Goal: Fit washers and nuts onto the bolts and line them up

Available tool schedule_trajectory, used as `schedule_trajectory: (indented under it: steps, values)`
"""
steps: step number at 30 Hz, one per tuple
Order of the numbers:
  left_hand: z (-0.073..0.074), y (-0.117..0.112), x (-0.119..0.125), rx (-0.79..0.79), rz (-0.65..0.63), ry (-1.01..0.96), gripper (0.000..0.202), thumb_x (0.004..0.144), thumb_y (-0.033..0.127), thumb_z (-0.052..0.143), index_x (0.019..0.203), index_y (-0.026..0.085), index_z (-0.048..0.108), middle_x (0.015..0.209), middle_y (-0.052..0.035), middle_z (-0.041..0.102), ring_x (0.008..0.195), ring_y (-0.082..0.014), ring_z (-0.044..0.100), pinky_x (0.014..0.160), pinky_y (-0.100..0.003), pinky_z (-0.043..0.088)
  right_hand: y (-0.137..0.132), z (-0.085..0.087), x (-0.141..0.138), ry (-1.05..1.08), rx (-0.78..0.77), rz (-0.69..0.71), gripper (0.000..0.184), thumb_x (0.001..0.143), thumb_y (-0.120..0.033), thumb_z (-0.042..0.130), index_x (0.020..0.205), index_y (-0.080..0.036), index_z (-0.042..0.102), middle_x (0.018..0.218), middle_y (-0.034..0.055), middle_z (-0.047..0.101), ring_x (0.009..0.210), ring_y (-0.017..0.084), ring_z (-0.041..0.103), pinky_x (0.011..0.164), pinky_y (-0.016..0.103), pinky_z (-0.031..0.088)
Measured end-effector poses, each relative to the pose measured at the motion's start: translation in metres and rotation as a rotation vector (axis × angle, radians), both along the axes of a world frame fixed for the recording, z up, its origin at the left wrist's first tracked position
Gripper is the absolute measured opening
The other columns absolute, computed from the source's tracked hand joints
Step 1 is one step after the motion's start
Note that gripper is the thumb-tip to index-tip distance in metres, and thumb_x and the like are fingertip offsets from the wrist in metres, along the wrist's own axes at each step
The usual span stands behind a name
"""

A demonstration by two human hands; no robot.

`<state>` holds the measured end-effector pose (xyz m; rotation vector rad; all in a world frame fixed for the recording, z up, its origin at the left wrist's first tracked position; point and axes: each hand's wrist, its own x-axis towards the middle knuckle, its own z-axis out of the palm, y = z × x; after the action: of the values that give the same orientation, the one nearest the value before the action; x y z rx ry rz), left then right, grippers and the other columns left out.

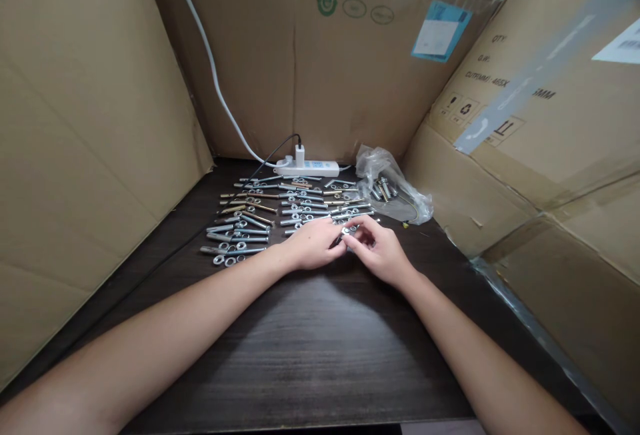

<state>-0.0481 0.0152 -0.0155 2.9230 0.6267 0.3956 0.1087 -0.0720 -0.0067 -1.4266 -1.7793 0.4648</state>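
Observation:
My left hand [316,243] and my right hand [379,248] meet over the table, just in front of rows of metal fasteners. A small shiny nut [345,232] shows between their fingertips, with the thumb and index finger of my right hand closed on it. My left hand is also closed there, its fingers curled round a part mostly hidden from view. Beside my left wrist lie a bolt with a sleeve [233,250] and several loose washers and nuts [230,262]. More bolts [305,204] lie beyond my hands, some partly covered by them.
A clear plastic bag [387,178] with several bolts lies at the back right. Behind the rows sits a white power strip [315,168] with a charger [299,155]. A black cable [170,255] crosses the dark table [320,355]. Cardboard boxes [350,88] wall three sides.

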Motion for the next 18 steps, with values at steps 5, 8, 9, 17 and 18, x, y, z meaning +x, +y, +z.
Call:
schedule_trajectory:
  steps: [5,8,9,17,18]
  values:
    - [-0.0006,0.0006,0.0001,0.033,-0.006,0.006,0.035,0.091,0.035,0.035,0.077,0.015,0.060,0.073,-0.0076,0.059,0.072,-0.0205,0.055,0.066,-0.031,0.043,-0.0014,0.0031,-0.0001,-0.027,0.013,0.028,0.023,0.087,-0.026,0.047,0.104,-0.019,0.059,0.066,-0.0010,0.057,0.058,0.013,0.051,0.056,0.023,0.039]
    - [-0.0006,0.0006,0.0002,0.041,0.003,0.009,0.035,0.091,0.035,0.035,0.078,0.015,0.060,0.073,-0.0071,0.059,0.071,-0.0201,0.055,0.065,-0.031,0.043,-0.0013,0.0031,0.0005,-0.026,0.017,0.030,0.023,0.087,-0.025,0.047,0.104,-0.019,0.060,0.065,-0.0011,0.057,0.058,0.013,0.051,0.056,0.023,0.039]
    - [-0.0005,0.0006,0.0003,0.040,0.006,0.007,0.034,0.091,0.035,0.035,0.078,0.016,0.060,0.073,-0.0069,0.059,0.071,-0.0200,0.055,0.064,-0.030,0.043,-0.0012,0.0030,0.0006,-0.022,0.015,0.029,0.022,0.087,-0.025,0.047,0.103,-0.019,0.060,0.065,-0.0012,0.056,0.058,0.012,0.051,0.055,0.023,0.039]
    - [-0.0017,0.0017,0.0001,0.039,-0.013,-0.014,0.029,0.090,0.033,0.036,0.081,0.017,0.059,0.072,-0.0055,0.058,0.070,-0.0197,0.053,0.063,-0.030,0.040,-0.0013,0.0018,0.0003,0.011,0.004,0.020,0.021,0.086,-0.029,0.051,0.102,-0.018,0.059,0.064,-0.0016,0.055,0.054,0.011,0.047,0.053,0.022,0.038]
    - [-0.0021,0.0019,0.0002,0.040,-0.014,-0.013,0.029,0.090,0.033,0.036,0.081,0.017,0.058,0.072,-0.0055,0.058,0.070,-0.0197,0.053,0.063,-0.030,0.040,-0.0014,0.0011,0.0005,0.015,0.005,0.017,0.021,0.086,-0.029,0.052,0.102,-0.018,0.059,0.064,-0.0017,0.055,0.054,0.011,0.047,0.053,0.022,0.037]
